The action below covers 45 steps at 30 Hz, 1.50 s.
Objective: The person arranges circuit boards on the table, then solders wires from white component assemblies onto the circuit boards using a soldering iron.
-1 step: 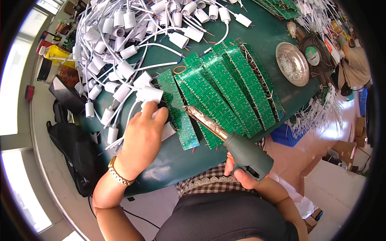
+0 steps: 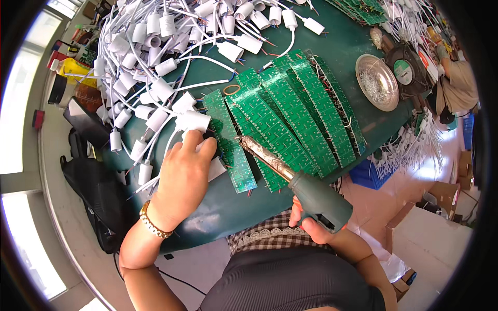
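My left hand [image 2: 185, 165] is closed in a pinch at the left edge of a green circuit board strip [image 2: 231, 145]. Its fingertips meet the lower side of a white lamp holder [image 2: 193, 122]; whatever lies between them is hidden. Another white piece [image 2: 216, 169] shows beside the thumb, partly under the hand. My right hand [image 2: 314, 225] grips the dark green handle of a soldering iron [image 2: 267, 159], fingers wrapped round from below. The iron's tip hovers over or touches the strip's right edge; which one I cannot tell.
More green board strips [image 2: 290, 114] lie overlapping to the right. A heap of white lamp holders with cables [image 2: 150, 62] covers the far left. On the far right are a metal dish [image 2: 377, 83] and a solder spool [image 2: 407, 72]. A black bag [image 2: 98, 192] lies at left.
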Each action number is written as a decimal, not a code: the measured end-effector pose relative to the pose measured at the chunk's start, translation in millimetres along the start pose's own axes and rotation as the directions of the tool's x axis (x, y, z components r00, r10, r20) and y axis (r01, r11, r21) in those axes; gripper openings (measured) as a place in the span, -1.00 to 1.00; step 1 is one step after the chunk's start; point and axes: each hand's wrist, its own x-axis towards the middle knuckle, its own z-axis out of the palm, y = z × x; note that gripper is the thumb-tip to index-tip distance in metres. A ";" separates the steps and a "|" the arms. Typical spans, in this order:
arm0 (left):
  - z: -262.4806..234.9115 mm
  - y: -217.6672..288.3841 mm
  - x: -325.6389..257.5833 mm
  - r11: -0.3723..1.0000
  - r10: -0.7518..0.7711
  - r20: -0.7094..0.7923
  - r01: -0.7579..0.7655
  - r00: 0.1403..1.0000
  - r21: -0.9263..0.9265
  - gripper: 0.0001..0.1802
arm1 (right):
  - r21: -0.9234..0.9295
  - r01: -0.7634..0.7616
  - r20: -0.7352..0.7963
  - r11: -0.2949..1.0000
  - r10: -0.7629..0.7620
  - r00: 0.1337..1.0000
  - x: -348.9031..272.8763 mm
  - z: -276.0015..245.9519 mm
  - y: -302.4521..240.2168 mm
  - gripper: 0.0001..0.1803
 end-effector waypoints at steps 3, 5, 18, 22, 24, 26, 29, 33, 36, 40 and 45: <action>3.7 -6.7 3.0 0.999 0.005 -0.090 -0.010 0.996 -0.048 -0.69 | 0.064 0.004 -0.028 0.998 -0.002 1.000 1.0 1.7 -4.5 -0.42; 2.8 -9.5 4.9 0.946 -0.090 -0.073 0.062 0.993 -0.319 -0.66 | 0.047 -0.028 -0.016 0.998 0.029 0.999 1.5 -1.1 -4.5 -0.43; 22.3 -19.4 2.7 0.989 -0.003 -0.338 -0.046 0.941 -0.138 -0.72 | -0.145 0.042 0.088 0.989 -0.029 0.996 20.4 5.1 -9.9 -0.68; 28.3 -24.2 4.9 0.961 -0.076 -0.337 -0.021 0.938 -0.274 -0.75 | -0.156 0.004 0.098 0.988 0.011 0.995 28.0 9.7 -16.5 -0.79; 29.0 -24.9 5.8 0.958 -0.092 -0.334 -0.008 0.938 -0.287 -0.76 | -0.183 0.001 0.095 0.983 0.017 0.995 28.2 13.4 -17.2 -0.78; 28.4 -23.9 6.7 0.955 -0.109 -0.328 0.008 0.938 -0.295 -0.80 | -0.164 -0.018 -0.021 0.986 0.014 1.000 29.3 17.3 -19.7 -0.77; 25.4 -22.5 6.9 0.963 -0.126 -0.293 0.047 0.948 -0.265 -0.81 | -0.171 -0.051 -0.002 0.984 0.051 0.999 31.9 18.5 -24.1 -0.76; 22.3 -19.6 7.4 0.964 -0.154 -0.276 0.083 0.949 -0.253 -0.82 | -0.304 0.045 0.076 0.951 -0.023 0.997 27.7 15.0 -14.9 -0.73; 21.5 -17.7 7.2 0.965 -0.161 -0.269 0.095 0.949 -0.244 -0.83 | -0.290 0.009 0.037 0.957 0.002 0.999 26.7 15.9 -14.1 -0.70; 20.6 -15.8 7.1 0.966 -0.176 -0.258 0.116 0.950 -0.233 -0.84 | -0.202 -0.100 0.048 0.974 0.112 0.993 28.3 13.7 -19.3 -0.64; 18.2 -13.6 8.8 0.964 -0.179 -0.252 0.118 0.951 -0.236 -0.86 | -0.196 -0.129 0.038 0.972 0.139 0.990 20.5 15.0 -11.9 -0.55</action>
